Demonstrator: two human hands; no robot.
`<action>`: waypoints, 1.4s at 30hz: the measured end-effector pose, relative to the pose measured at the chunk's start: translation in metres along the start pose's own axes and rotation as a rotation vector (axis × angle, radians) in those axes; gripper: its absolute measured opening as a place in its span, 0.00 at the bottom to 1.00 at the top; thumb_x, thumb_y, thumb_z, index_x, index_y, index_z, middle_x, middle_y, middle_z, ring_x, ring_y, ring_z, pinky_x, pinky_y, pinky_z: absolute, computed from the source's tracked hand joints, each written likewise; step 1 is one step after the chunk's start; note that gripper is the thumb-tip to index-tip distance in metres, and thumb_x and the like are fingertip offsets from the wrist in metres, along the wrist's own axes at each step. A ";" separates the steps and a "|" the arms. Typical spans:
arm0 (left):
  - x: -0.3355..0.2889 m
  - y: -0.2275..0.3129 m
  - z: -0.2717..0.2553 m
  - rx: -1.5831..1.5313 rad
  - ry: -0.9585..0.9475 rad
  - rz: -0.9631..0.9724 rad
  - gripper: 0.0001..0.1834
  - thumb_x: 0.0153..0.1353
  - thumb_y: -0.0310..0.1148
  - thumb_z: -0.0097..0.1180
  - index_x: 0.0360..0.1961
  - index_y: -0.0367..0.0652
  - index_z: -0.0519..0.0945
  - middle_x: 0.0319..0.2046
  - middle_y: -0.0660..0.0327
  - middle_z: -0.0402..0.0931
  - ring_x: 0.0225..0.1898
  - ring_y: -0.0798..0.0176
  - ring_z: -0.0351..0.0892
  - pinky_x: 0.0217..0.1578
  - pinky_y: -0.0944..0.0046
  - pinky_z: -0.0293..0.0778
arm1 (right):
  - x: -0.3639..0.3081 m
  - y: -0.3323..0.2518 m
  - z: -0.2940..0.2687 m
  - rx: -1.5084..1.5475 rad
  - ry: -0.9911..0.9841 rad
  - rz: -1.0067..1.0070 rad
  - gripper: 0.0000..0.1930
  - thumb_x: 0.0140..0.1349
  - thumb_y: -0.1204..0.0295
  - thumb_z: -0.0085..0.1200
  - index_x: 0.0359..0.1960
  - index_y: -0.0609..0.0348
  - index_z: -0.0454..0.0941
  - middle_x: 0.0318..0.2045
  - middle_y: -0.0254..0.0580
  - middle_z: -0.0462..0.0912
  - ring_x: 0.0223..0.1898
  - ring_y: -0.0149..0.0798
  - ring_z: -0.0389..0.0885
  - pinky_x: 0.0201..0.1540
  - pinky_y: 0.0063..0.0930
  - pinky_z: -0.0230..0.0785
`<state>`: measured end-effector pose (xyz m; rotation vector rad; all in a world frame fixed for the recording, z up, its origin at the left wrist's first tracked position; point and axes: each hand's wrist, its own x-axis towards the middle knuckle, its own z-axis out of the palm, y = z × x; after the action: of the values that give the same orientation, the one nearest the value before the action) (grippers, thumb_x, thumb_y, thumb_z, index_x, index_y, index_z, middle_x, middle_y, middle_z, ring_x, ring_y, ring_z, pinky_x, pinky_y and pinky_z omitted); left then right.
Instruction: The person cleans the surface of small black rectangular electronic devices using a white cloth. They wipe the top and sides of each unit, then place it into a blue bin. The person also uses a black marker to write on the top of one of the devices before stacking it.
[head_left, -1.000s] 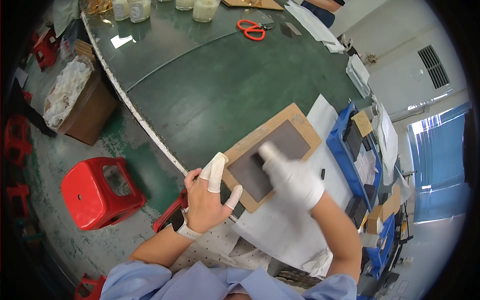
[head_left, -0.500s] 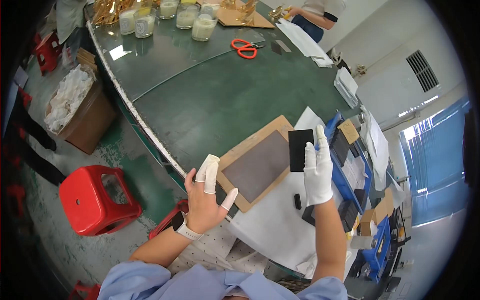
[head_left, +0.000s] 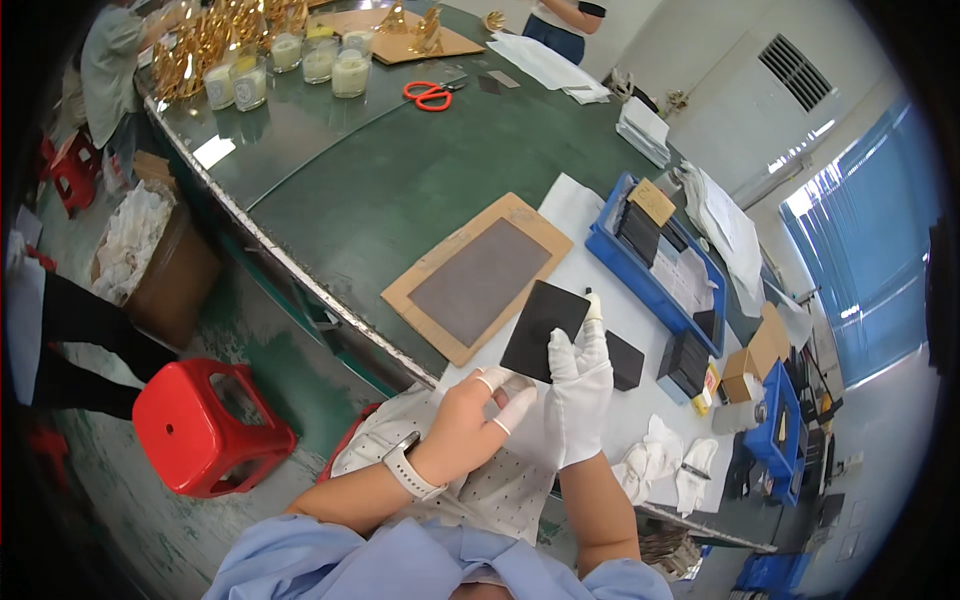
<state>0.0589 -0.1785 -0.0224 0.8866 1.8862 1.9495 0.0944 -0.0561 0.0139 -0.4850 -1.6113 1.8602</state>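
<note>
My right hand (head_left: 582, 385), in a white glove, grips a flat black rectangular plate (head_left: 545, 330) between thumb and fingers, tilted above the white paper. Just below the plate's lower corner is my left hand (head_left: 470, 425), bare but for pale finger cots on several fingertips. Its fingers are bent and apart, with nothing seen between them; part of them is hidden behind the thumb. Beyond the hands, a tan board with a grey rectangular pad (head_left: 480, 280) lies on the green table. Beside the gloved hand, a black block (head_left: 625, 362) rests on the paper.
A blue tray (head_left: 600, 235) of black pieces stands at right, near stacked black blocks (head_left: 683, 365). White cloths (head_left: 650, 460) lie closer to me. Red-handled scissors (head_left: 428, 96) and glass candles (head_left: 350, 75) sit farther off. A red stool (head_left: 200, 420) is at left; people stand nearby.
My right hand has brought the black plate nearer to me and to the left, tilting it. My left hand has moved right and down, close beside the gloved hand. The view has shifted too.
</note>
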 end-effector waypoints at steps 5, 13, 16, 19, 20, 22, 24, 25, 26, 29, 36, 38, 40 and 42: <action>-0.010 0.014 0.006 0.113 0.009 0.053 0.25 0.55 0.34 0.65 0.52 0.37 0.74 0.32 0.54 0.72 0.31 0.59 0.73 0.35 0.61 0.71 | -0.032 -0.012 -0.006 0.026 0.050 0.141 0.17 0.60 0.80 0.58 0.51 0.62 0.74 0.42 0.36 0.82 0.41 0.27 0.80 0.44 0.21 0.72; -0.010 0.024 0.006 0.356 -0.137 0.023 0.31 0.47 0.29 0.70 0.54 0.37 0.76 0.22 0.63 0.69 0.22 0.72 0.65 0.24 0.71 0.60 | -0.047 -0.011 -0.036 0.121 0.051 0.268 0.13 0.56 0.78 0.62 0.44 0.62 0.79 0.38 0.36 0.83 0.38 0.28 0.80 0.41 0.23 0.71; -0.016 0.001 0.003 -0.016 -0.145 -0.031 0.26 0.52 0.26 0.68 0.53 0.36 0.77 0.26 0.68 0.75 0.21 0.76 0.65 0.23 0.73 0.64 | -0.052 -0.016 -0.037 0.129 0.011 0.326 0.12 0.57 0.78 0.62 0.43 0.63 0.79 0.38 0.34 0.83 0.37 0.26 0.78 0.40 0.22 0.71; -0.017 -0.001 0.002 -0.273 -0.173 -0.128 0.23 0.55 0.19 0.63 0.53 0.31 0.76 0.30 0.68 0.77 0.28 0.78 0.70 0.30 0.77 0.67 | -0.055 -0.012 -0.039 0.158 0.006 0.290 0.11 0.56 0.77 0.63 0.41 0.63 0.80 0.37 0.34 0.83 0.37 0.25 0.77 0.40 0.21 0.70; -0.016 -0.001 0.003 -0.259 -0.194 -0.139 0.23 0.55 0.18 0.63 0.54 0.30 0.75 0.30 0.67 0.77 0.29 0.77 0.71 0.30 0.77 0.67 | -0.057 -0.014 -0.045 0.123 0.001 0.316 0.16 0.56 0.77 0.64 0.47 0.66 0.78 0.39 0.36 0.83 0.37 0.25 0.77 0.41 0.22 0.71; -0.013 -0.001 0.004 -0.262 -0.206 -0.163 0.24 0.55 0.16 0.63 0.55 0.30 0.75 0.30 0.67 0.76 0.29 0.77 0.72 0.31 0.77 0.68 | -0.057 -0.014 -0.057 0.087 0.067 0.269 0.26 0.55 0.78 0.64 0.56 0.70 0.70 0.43 0.40 0.82 0.38 0.25 0.78 0.42 0.23 0.72; -0.011 0.001 0.003 -0.263 -0.176 -0.149 0.26 0.54 0.17 0.64 0.56 0.29 0.74 0.29 0.65 0.77 0.29 0.76 0.72 0.31 0.76 0.68 | -0.058 -0.013 -0.067 0.070 0.211 0.125 0.36 0.55 0.78 0.65 0.65 0.73 0.61 0.47 0.44 0.81 0.39 0.25 0.78 0.44 0.23 0.72; -0.011 0.000 0.002 -0.262 -0.151 -0.170 0.28 0.53 0.18 0.65 0.56 0.29 0.73 0.29 0.64 0.78 0.28 0.76 0.72 0.31 0.75 0.68 | -0.060 -0.016 -0.074 0.054 0.213 0.152 0.39 0.55 0.79 0.64 0.66 0.74 0.56 0.49 0.46 0.79 0.40 0.25 0.78 0.45 0.24 0.72; -0.011 -0.003 0.002 -0.088 -0.184 -0.120 0.31 0.51 0.20 0.67 0.58 0.29 0.72 0.30 0.62 0.78 0.29 0.73 0.73 0.32 0.73 0.70 | -0.061 -0.020 -0.081 0.036 0.206 0.182 0.42 0.55 0.79 0.64 0.68 0.75 0.51 0.51 0.47 0.78 0.42 0.26 0.78 0.47 0.24 0.72; -0.012 -0.005 0.012 0.333 -0.286 0.053 0.42 0.46 0.26 0.73 0.62 0.29 0.65 0.35 0.55 0.76 0.33 0.64 0.75 0.34 0.66 0.73 | -0.069 -0.014 -0.087 -0.012 0.268 0.162 0.42 0.57 0.77 0.64 0.68 0.76 0.50 0.53 0.49 0.76 0.45 0.29 0.78 0.47 0.23 0.72; -0.020 0.017 0.081 0.467 -0.317 0.218 0.62 0.38 0.29 0.76 0.68 0.27 0.44 0.49 0.39 0.64 0.48 0.41 0.69 0.48 0.51 0.69 | -0.094 -0.012 -0.097 -0.007 0.294 0.236 0.39 0.56 0.78 0.64 0.67 0.74 0.56 0.53 0.43 0.78 0.50 0.26 0.76 0.53 0.21 0.70; -0.017 0.016 0.094 0.436 -0.324 0.286 0.61 0.38 0.28 0.73 0.68 0.28 0.44 0.49 0.41 0.65 0.48 0.38 0.67 0.50 0.49 0.66 | -0.102 -0.018 -0.098 0.049 0.321 0.230 0.39 0.55 0.78 0.65 0.67 0.74 0.56 0.51 0.42 0.79 0.49 0.26 0.76 0.52 0.22 0.70; -0.015 0.017 0.103 0.458 -0.393 0.346 0.60 0.38 0.29 0.73 0.68 0.28 0.45 0.49 0.41 0.65 0.47 0.39 0.67 0.49 0.49 0.66 | -0.106 -0.020 -0.105 0.110 0.374 0.223 0.39 0.55 0.78 0.65 0.66 0.74 0.57 0.51 0.42 0.79 0.49 0.26 0.76 0.52 0.22 0.70; -0.016 0.018 0.109 0.458 -0.443 0.340 0.59 0.38 0.32 0.73 0.68 0.30 0.47 0.49 0.44 0.65 0.47 0.40 0.67 0.48 0.49 0.65 | -0.110 -0.021 -0.112 0.145 0.416 0.208 0.40 0.55 0.79 0.65 0.67 0.75 0.56 0.50 0.42 0.79 0.48 0.26 0.77 0.51 0.21 0.70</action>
<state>0.1405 -0.1026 -0.0137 1.7051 2.0200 1.3140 0.2520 -0.0446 0.0002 -0.9343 -1.1783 1.8531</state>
